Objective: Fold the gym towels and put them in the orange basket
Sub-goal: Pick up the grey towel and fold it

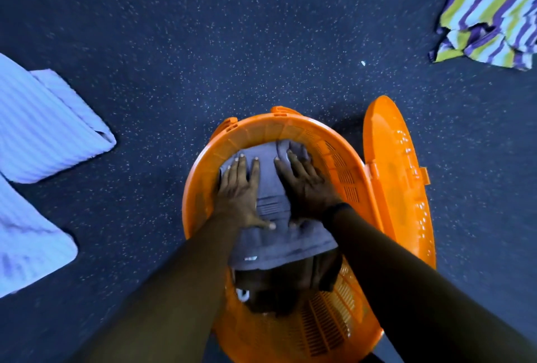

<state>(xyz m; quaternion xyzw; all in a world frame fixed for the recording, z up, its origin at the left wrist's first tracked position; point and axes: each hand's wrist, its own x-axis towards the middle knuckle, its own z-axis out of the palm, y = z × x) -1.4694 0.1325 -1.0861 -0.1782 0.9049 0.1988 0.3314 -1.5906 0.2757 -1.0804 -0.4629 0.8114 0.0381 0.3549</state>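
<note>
**Two flat hands on a towel in the basket**

The orange basket [263, 133] sits on the floor around both hands. A folded grey towel [273, 202] lies inside, under them. The left hand [238, 188] and right hand [305, 185] press it, fingers straight, holding nothing.

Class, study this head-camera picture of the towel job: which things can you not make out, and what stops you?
Head view only:
- Orange basket bottom: covered by the grey towel and dark cloth.
- Pale blue towel: cut off by the left edge.
- Striped towel: cut off by the right edge.
- Grey towel's fold count: hidden under left hand and right hand.
</note>
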